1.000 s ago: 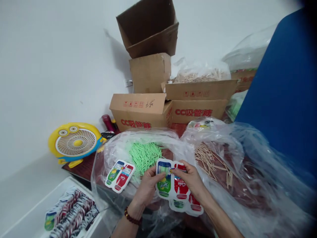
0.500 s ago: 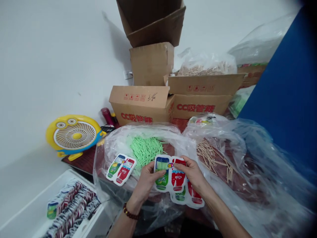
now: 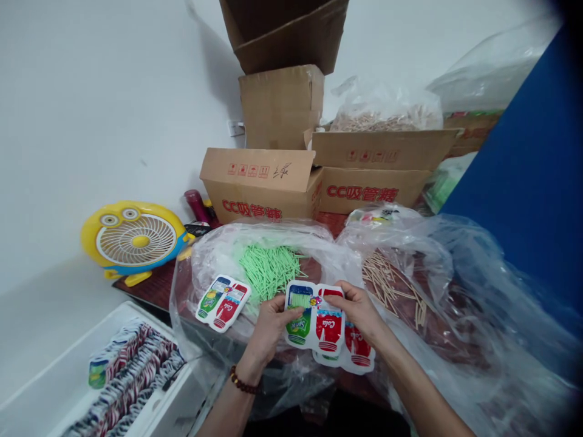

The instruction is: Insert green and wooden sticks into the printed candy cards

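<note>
In front of me, a bottle-shaped packet [image 3: 328,334] printed "Sprite" and "Cola" is held between both hands. My left hand [image 3: 269,328] pinches its left edge, thumb on the Sprite half, where thin green sticks show in the window. My right hand [image 3: 362,312] grips its upper right, thumb over the Cola half. Below and partly behind it lies a second packet [image 3: 359,352], largely covered. A third packet [image 3: 223,303] rests to the left on clear plastic. Just beyond my left hand is a heap of green sticks [image 3: 268,270].
Brown sticks [image 3: 387,285] lie on a plastic bag [image 3: 455,261] at right. Cardboard boxes [image 3: 259,188] stand behind. A yellow fan [image 3: 139,241] is at left, above a white bin [image 3: 182,388] with rows of packets. A blue panel [image 3: 523,158] borders the right.
The held packet has turned slightly between my hands, and my left thumb sits a little higher and further left on it. The whole view has shifted slightly.
</note>
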Demonstrator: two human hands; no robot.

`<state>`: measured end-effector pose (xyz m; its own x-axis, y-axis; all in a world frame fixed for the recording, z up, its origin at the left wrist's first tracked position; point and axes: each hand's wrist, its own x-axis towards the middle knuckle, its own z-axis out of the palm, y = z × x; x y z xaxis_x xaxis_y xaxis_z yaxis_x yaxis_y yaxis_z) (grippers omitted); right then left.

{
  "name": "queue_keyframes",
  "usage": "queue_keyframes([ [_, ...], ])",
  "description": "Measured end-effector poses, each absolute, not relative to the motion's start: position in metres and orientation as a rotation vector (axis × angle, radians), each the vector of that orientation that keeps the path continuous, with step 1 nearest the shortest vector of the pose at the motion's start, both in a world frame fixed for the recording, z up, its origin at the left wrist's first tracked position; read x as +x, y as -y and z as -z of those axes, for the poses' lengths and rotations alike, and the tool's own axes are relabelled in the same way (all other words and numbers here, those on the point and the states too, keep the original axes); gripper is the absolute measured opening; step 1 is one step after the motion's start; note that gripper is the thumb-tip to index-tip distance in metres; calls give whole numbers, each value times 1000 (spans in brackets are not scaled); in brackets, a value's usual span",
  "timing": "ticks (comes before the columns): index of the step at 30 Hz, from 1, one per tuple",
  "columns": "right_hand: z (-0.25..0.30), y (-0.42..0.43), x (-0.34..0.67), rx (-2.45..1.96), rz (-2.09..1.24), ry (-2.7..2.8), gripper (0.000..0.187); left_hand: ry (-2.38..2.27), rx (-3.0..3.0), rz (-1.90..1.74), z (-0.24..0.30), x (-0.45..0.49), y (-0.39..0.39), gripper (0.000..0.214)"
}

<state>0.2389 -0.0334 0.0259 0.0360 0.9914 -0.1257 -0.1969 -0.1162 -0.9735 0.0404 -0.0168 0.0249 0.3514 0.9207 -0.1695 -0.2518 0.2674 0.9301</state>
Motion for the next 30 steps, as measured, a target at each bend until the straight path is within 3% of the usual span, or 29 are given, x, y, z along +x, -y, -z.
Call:
queue_keyframes([
  [8, -47, 19, 223, -1253, -980, 1622, 15, -933, 1124, -851, -19, 24, 16, 29],
  [10, -49, 14, 215, -1266, -959, 1738, 20, -929, 1067, -859, -21, 21, 17, 31],
  [18, -39, 0, 199, -1261, -1031, 1775, 17, -1033, 980, -932, -17, 10, 14, 26],
  [26, -13, -12, 196, -1241, -1153, 1845, 32, -1038, 922, -915, -8, -12, 18, 28],
  [30, -7, -46, 206, -1703, -696, 1996, 31, -1053, 861, -963, -4, -27, 19, 33],
])
